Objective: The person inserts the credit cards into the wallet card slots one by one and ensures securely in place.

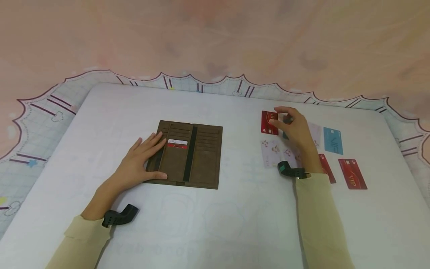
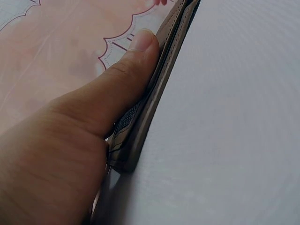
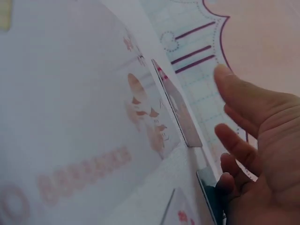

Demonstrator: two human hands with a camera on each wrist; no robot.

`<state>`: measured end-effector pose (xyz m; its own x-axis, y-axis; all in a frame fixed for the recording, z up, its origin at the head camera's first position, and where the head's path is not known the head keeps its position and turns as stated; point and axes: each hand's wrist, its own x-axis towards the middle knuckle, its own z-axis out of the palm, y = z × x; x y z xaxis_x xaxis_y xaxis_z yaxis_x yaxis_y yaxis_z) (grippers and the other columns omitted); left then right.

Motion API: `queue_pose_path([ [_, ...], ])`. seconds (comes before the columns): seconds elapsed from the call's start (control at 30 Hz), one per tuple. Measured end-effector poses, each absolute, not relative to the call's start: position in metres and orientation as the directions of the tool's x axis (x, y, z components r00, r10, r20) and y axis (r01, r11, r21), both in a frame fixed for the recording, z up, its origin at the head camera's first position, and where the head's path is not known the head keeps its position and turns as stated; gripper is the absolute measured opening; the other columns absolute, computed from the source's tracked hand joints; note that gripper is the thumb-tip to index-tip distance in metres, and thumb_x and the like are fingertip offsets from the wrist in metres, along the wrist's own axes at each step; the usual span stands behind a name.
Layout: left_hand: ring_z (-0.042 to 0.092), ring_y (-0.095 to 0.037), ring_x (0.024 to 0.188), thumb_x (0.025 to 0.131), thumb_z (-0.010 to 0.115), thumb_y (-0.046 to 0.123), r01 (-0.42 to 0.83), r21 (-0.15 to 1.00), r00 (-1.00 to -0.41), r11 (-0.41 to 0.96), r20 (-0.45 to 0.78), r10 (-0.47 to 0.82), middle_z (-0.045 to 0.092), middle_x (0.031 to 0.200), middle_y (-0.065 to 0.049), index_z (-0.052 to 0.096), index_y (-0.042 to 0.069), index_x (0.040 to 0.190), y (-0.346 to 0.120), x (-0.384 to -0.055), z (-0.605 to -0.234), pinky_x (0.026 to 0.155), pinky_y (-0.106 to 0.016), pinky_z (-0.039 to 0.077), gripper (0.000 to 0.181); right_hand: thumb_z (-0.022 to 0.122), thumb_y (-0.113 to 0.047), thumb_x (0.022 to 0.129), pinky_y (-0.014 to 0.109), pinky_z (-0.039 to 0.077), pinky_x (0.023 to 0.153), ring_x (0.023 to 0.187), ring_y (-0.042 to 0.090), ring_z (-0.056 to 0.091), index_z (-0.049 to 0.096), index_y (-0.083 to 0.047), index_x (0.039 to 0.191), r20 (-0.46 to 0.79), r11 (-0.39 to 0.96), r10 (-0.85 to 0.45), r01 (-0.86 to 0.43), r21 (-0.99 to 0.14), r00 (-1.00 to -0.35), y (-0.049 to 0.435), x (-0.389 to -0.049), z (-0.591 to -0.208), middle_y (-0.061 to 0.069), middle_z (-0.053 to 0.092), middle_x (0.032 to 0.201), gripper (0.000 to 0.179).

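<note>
A brown bifold wallet (image 1: pixel 205 157) lies spread out on the white table, with a white card (image 1: pixel 177 142) and a red card (image 1: pixel 177 146) showing in its left-side slots. My left hand (image 1: pixel 136 162) rests on the wallet's left edge, fingers spread and thumb (image 2: pixel 133 61) along the lower side. Over the cards on the right is my right hand (image 1: pixel 297 127), thumb and index finger apart. Its thumb tip overlaps a red VIP card (image 1: pixel 267 127) in the head view. The right wrist view shows its lower fingers beside a teal card (image 3: pixel 211 197), which the hand partly hides in the head view.
Around my right hand lie pale flowered cards (image 1: pixel 270 154), a blue VIP card (image 1: pixel 333 141) and a red VIP card (image 1: pixel 352 173). Another red card (image 1: pixel 327 169) is partly covered by my right wrist. A patterned cloth border (image 1: pixel 215 87) runs along the table's far edge.
</note>
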<state>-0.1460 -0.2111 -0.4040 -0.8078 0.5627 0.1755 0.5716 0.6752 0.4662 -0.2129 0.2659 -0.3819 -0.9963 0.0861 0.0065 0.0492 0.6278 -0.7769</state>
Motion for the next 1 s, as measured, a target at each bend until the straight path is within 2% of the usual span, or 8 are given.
queue_pose_path([
  [0.27, 0.012, -0.027, 0.145, 0.072, 0.079, 0.05, 0.569, 0.47, -0.809, 0.674, 0.175, 0.561, 0.02, 0.157, -0.011, 0.03, 0.01, 0.151, -0.2113, -0.1458, -0.4021, 0.116, -0.046, 0.0, 0.101, 0.073, -0.041, 0.083, 0.046, 0.041, 0.1, 0.12, 0.027, 0.039, 0.047, -0.028, 0.14, -0.072, 0.677, 0.063, 0.096, -0.729, -0.995, 0.2688, -0.2161, -0.3896, 0.004, 0.039, 0.142, 0.064],
  [0.43, 0.012, -0.028, 0.145, 0.072, 0.079, 0.05, 0.572, 0.474, -0.807, 0.669, 0.181, 0.562, 0.021, 0.157, -0.012, 0.03, 0.01, 0.151, -0.2111, -0.1452, -0.4018, 0.116, -0.047, 0.0, 0.101, 0.075, -0.04, 0.082, 0.054, 0.038, 0.102, 0.125, 0.032, 0.037, 0.037, -0.03, 0.146, -0.14, 0.735, 0.04, 0.124, -0.667, -0.989, 0.2661, -0.2162, -0.3845, 0.009, 0.034, 0.146, 0.076],
  [0.53, 0.012, -0.027, 0.145, 0.071, 0.079, 0.05, 0.573, 0.474, -0.806, 0.668, 0.181, 0.563, 0.021, 0.157, -0.012, 0.03, 0.01, 0.151, -0.2108, -0.1449, -0.4026, 0.116, -0.047, 0.0, 0.101, 0.075, -0.039, 0.082, 0.057, 0.037, 0.101, 0.126, 0.033, 0.036, 0.036, -0.029, 0.147, -0.155, 0.75, 0.025, 0.121, -0.651, -0.988, 0.2662, -0.2152, -0.3836, 0.01, 0.032, 0.148, 0.077],
  [0.77, 0.011, -0.027, 0.145, 0.071, 0.079, 0.051, 0.57, 0.47, -0.809, 0.674, 0.175, 0.561, 0.021, 0.157, -0.011, 0.031, 0.01, 0.151, -0.2092, -0.1429, -0.4026, 0.116, -0.046, 0.001, 0.102, 0.074, -0.042, 0.082, 0.059, 0.04, 0.098, 0.128, 0.036, 0.034, 0.034, -0.031, 0.148, -0.179, 0.768, 0.025, 0.133, -0.627, -0.984, 0.2683, -0.2154, -0.387, 0.009, 0.029, 0.15, 0.078],
  [1.0, 0.011, -0.027, 0.145, 0.071, 0.078, 0.052, 0.569, 0.46, -0.81, 0.682, 0.173, 0.56, 0.02, 0.157, -0.01, 0.031, 0.009, 0.15, -0.2109, -0.1438, -0.4012, 0.116, -0.046, 0.001, 0.102, 0.076, -0.038, 0.082, 0.058, 0.039, 0.099, 0.129, 0.038, 0.032, 0.033, -0.035, 0.149, -0.14, 0.756, 0.021, 0.107, -0.645, -0.99, 0.2644, -0.2167, -0.3869, 0.012, 0.027, 0.149, 0.08],
])
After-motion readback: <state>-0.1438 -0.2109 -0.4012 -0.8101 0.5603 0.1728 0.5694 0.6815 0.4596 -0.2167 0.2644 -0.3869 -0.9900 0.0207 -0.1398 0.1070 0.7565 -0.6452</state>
